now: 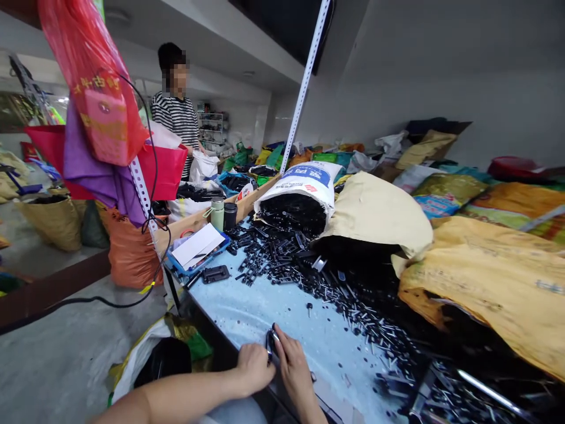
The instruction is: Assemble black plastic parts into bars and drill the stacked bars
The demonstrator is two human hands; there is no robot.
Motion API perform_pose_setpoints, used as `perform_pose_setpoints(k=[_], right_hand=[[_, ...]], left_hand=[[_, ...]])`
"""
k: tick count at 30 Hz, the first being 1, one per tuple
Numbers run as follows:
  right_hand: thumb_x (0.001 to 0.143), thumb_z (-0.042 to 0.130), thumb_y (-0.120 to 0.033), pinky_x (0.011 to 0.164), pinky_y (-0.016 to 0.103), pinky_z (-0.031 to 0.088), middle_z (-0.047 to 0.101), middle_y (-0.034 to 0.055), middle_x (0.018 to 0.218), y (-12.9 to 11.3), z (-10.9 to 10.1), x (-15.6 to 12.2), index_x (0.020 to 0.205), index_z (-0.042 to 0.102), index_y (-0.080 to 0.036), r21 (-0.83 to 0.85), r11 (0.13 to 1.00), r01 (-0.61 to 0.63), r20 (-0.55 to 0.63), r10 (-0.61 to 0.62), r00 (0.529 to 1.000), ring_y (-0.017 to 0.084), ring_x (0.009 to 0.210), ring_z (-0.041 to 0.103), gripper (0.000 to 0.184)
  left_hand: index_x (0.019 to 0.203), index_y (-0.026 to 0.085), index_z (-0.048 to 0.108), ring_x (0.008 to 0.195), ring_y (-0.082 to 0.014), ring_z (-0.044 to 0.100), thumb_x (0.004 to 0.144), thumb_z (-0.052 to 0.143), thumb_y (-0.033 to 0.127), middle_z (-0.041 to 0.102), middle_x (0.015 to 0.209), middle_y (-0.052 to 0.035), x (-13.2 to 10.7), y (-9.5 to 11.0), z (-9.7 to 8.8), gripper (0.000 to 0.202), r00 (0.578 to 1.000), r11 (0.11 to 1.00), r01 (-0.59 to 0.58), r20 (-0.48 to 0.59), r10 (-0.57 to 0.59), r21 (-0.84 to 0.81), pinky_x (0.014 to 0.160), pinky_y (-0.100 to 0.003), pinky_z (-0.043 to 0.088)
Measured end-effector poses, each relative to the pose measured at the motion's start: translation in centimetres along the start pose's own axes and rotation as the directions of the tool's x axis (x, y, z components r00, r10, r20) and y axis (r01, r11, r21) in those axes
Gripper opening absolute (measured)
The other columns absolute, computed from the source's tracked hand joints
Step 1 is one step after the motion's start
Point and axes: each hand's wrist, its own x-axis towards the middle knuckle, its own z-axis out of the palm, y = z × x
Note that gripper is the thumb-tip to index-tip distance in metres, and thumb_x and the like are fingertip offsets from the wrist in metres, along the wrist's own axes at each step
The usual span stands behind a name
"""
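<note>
Close to the near edge of the light blue tabletop (251,306), a small glossy black part (271,344) is held between my two hands; its exact kind cannot be made out. My left hand (256,368) is closed in a fist against its left side. From the right, my right hand (292,362) presses it with fingers held together and pointing forward. The palms hide its lower portion. Beyond them lie many loose black plastic pieces (276,253) and a spread of small metal pins or screws (366,318).
Open sacks, one white (309,182), one beige (375,212) and one yellow (489,277), line the back. A blue tray (198,268) with papers and a green bottle (217,214) stand at left. A person in a striped shirt (176,121) is beyond. A sack (136,353) sits below the edge.
</note>
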Motion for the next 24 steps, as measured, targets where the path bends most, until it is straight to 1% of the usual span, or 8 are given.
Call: perform_pose_setpoints(k=[4,8,12,16,19,22,23,24], right_hand=[[0.094,0.035,-0.039,0.087,0.038,0.048,0.062,0.0051,0.116,-0.3,0.0,0.1,0.128,0.052,-0.026,-0.026,1.0,-0.008,0.012,0.008,1.0,0.019,0.099,0.057,0.04],[0.093,0.035,-0.041,0.088,0.04,0.047,0.063,0.0061,0.112,-0.3,-0.1,0.1,0.124,0.056,-0.026,-0.057,0.998,-0.02,0.022,0.021,1.0,0.02,0.096,0.057,0.04],[0.094,0.033,-0.042,0.09,0.04,0.045,0.063,0.0071,0.109,-0.1,0.2,0.0,0.12,0.059,-0.025,-0.107,0.994,-0.036,0.009,0.037,0.999,0.02,0.097,0.057,0.041],[0.094,0.033,-0.043,0.089,0.04,0.046,0.062,0.007,0.109,-0.2,0.6,0.2,0.12,0.059,-0.025,-0.147,0.989,-0.005,0.017,0.008,1.0,0.02,0.097,0.057,0.041],[0.094,0.033,-0.041,0.089,0.04,0.047,0.062,0.0075,0.111,-1.2,0.4,0.2,0.12,0.058,-0.025,-0.189,0.982,-0.003,0.008,0.005,1.0,0.02,0.097,0.057,0.041],[0.092,0.037,-0.04,0.09,0.04,0.048,0.057,0.0073,0.124,-1.4,-1.1,-1.4,0.126,0.054,-0.026,-0.221,0.974,0.056,0.015,-0.054,0.998,0.022,0.106,0.056,0.04],[0.091,0.041,-0.04,0.091,0.04,0.048,0.054,0.007,0.128,-0.9,-1.8,-2.3,0.128,0.052,-0.026,-0.231,0.969,0.084,0.001,-0.086,0.996,0.023,0.11,0.055,0.042],[0.089,0.044,-0.04,0.092,0.04,0.049,0.052,0.0069,0.131,-0.2,-2.4,-3.5,0.131,0.049,-0.027,-0.241,0.965,0.107,-0.021,-0.116,0.993,0.025,0.113,0.054,0.044]], left_hand=[[0.096,0.011,0.069,0.092,-0.0304,0.065,0.085,0.038,0.033,0.069,0.096,-0.0172,0.0,0.6,0.6,0.04,0.999,0.997,0.046,-0.027,-0.047,-0.055,0.081,-0.04,0.049],[0.095,0.009,0.07,0.092,-0.0306,0.065,0.087,0.036,0.038,0.069,0.094,-0.0184,0.2,0.9,1.1,0.045,0.998,0.998,0.018,-0.067,-0.022,-0.054,0.082,-0.04,0.048],[0.098,0.01,0.069,0.092,-0.0285,0.065,0.088,0.033,0.03,0.069,0.095,-0.0169,0.2,0.7,1.4,0.042,0.998,0.998,0.026,-0.06,-0.029,-0.054,0.082,-0.038,0.048],[0.095,0.01,0.07,0.094,-0.0284,0.064,0.086,0.038,0.035,0.069,0.095,-0.0165,0.0,0.3,1.4,0.041,0.998,1.0,0.01,-0.068,-0.011,-0.023,0.084,-0.037,0.047],[0.098,0.01,0.068,0.093,-0.0282,0.064,0.087,0.035,0.034,0.069,0.096,-0.0169,-0.5,-0.1,1.2,0.042,0.999,1.0,0.009,-0.049,-0.009,-0.009,0.082,-0.038,0.048],[0.097,0.011,0.067,0.09,-0.0278,0.064,0.087,0.036,0.03,0.068,0.093,-0.016,-0.7,-0.7,0.3,0.038,0.993,0.993,-0.117,-0.012,0.117,0.031,0.08,-0.038,0.048],[0.096,0.011,0.066,0.091,-0.0276,0.063,0.087,0.037,0.031,0.068,0.093,-0.0155,-0.5,-0.8,-0.1,0.036,0.978,0.977,-0.206,-0.028,0.208,0.056,0.08,-0.038,0.047],[0.097,0.012,0.064,0.095,-0.0277,0.061,0.088,0.038,0.033,0.067,0.096,-0.0152,-0.2,-0.9,-0.5,0.035,0.944,0.943,-0.319,-0.057,0.325,0.091,0.081,-0.038,0.046]])
